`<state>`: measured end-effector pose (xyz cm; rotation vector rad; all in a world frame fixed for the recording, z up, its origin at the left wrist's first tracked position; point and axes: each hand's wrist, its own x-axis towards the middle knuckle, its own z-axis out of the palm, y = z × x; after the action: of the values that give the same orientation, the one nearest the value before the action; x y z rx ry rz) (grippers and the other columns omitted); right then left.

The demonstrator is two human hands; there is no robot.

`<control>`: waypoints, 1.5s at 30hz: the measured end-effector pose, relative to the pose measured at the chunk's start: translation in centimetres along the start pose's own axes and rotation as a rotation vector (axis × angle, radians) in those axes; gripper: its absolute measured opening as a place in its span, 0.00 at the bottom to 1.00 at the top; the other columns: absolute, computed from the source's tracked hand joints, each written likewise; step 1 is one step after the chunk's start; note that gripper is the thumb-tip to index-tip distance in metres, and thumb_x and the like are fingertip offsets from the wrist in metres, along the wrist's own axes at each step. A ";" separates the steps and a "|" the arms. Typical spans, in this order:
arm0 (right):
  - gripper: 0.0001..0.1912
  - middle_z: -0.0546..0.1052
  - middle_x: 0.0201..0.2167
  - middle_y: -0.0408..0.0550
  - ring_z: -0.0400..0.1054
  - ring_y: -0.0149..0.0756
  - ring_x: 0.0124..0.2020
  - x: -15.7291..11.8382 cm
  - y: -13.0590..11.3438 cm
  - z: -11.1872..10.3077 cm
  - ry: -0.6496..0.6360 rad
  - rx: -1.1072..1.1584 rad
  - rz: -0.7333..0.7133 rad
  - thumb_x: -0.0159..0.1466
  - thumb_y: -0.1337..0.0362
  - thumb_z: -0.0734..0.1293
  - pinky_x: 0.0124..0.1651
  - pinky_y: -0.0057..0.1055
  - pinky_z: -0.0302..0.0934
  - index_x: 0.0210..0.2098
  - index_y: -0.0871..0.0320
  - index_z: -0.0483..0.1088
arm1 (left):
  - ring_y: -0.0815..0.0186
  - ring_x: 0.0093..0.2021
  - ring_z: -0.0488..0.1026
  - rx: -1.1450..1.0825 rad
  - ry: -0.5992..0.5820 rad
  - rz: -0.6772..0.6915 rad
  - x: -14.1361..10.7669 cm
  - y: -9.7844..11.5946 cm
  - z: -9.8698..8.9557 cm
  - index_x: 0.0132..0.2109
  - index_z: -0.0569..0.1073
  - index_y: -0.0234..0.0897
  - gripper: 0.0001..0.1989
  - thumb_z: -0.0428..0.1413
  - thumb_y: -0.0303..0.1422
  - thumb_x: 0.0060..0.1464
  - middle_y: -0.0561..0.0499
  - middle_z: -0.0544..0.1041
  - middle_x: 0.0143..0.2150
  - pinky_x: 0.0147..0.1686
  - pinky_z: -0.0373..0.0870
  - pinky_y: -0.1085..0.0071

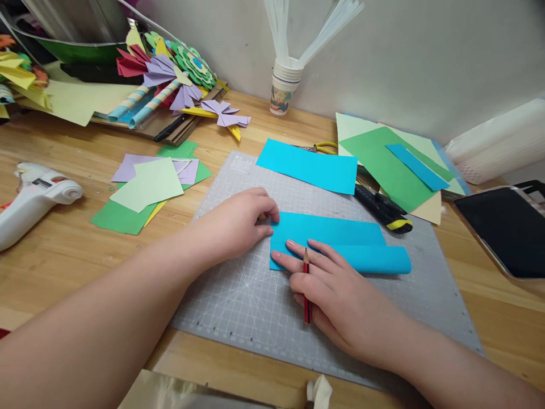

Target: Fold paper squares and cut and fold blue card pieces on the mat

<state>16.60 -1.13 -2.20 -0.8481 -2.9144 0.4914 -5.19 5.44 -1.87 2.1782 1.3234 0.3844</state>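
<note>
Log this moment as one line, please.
left hand: at left edge of folded-over blue paper | right hand: on paper, holding pencil | surface: gray cutting mat

Smooth matt blue paper [327,228], grained wood tabletop [55,145], glossy plastic glue gun [36,200]

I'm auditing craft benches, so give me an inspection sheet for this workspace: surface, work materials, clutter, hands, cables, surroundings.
Surface: wooden table with a gray cutting mat on it.
Work materials: blue sheet, its near right part curled over.
Clutter: black utility knife, blade not visible; white glue gun and loose paper pieces at left; paper flowers behind.
Hands: left hand at the sheet's left end; right hand on the sheet, holding a pencil.
Cables: white cord, upper left.
Surroundings: light gray wall; paper cups holding white sticks.
</note>
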 end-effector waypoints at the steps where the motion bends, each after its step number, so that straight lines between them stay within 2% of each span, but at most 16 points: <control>1: 0.11 0.61 0.65 0.47 0.50 0.46 0.67 0.0 0.0 0.0 0.000 0.001 -0.002 0.62 0.75 0.56 0.64 0.53 0.47 0.41 0.55 0.61 | 0.67 0.38 0.69 -0.001 0.000 0.002 0.0 0.0 0.0 0.39 0.75 0.35 0.06 0.59 0.26 0.52 0.51 0.71 0.40 0.38 0.65 0.70; 28: 0.11 0.62 0.65 0.46 0.49 0.43 0.67 0.2 0.0 -0.1 -0.007 0.041 0.017 0.63 0.75 0.56 0.65 0.52 0.45 0.40 0.55 0.62 | 0.66 0.39 0.69 -0.010 0.001 0.003 -0.2 -0.1 -0.1 0.38 0.74 0.37 0.05 0.57 0.28 0.52 0.50 0.71 0.40 0.38 0.66 0.69; 32: 0.12 0.61 0.65 0.47 0.49 0.43 0.67 0.0 0.0 -0.1 -0.007 0.035 0.014 0.62 0.75 0.57 0.65 0.52 0.45 0.41 0.55 0.62 | 0.64 0.40 0.69 -0.008 -0.006 0.012 -0.3 0.0 0.0 0.39 0.73 0.38 0.09 0.61 0.31 0.48 0.50 0.70 0.41 0.39 0.67 0.68; 39: 0.12 0.61 0.65 0.46 0.46 0.44 0.68 -0.2 -0.4 -0.2 -0.047 0.042 -0.002 0.63 0.75 0.55 0.65 0.54 0.40 0.42 0.55 0.62 | 0.63 0.42 0.69 0.003 -0.026 -0.010 -0.3 0.3 0.1 0.40 0.72 0.38 0.11 0.61 0.29 0.48 0.50 0.69 0.43 0.42 0.66 0.66; 43: 0.11 0.65 0.63 0.44 0.53 0.41 0.65 -0.3 -1.0 -0.1 -0.006 0.032 -0.014 0.63 0.74 0.57 0.63 0.54 0.32 0.40 0.54 0.63 | 0.62 0.43 0.68 0.006 -0.023 -0.002 -0.3 0.2 0.1 0.40 0.71 0.38 0.11 0.61 0.30 0.48 0.50 0.69 0.43 0.43 0.66 0.65; 45: 0.09 0.68 0.61 0.41 0.60 0.40 0.60 -0.4 -1.5 0.1 0.062 0.028 -0.005 0.62 0.73 0.59 0.61 0.51 0.34 0.38 0.54 0.64 | 0.62 0.43 0.68 0.001 -0.023 0.005 -0.3 0.2 0.1 0.40 0.71 0.38 0.11 0.61 0.30 0.48 0.50 0.69 0.43 0.43 0.66 0.65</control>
<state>16.19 -2.54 -1.77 -0.8367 -2.8462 0.4953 -5.16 5.06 -1.84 2.1809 1.3064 0.3601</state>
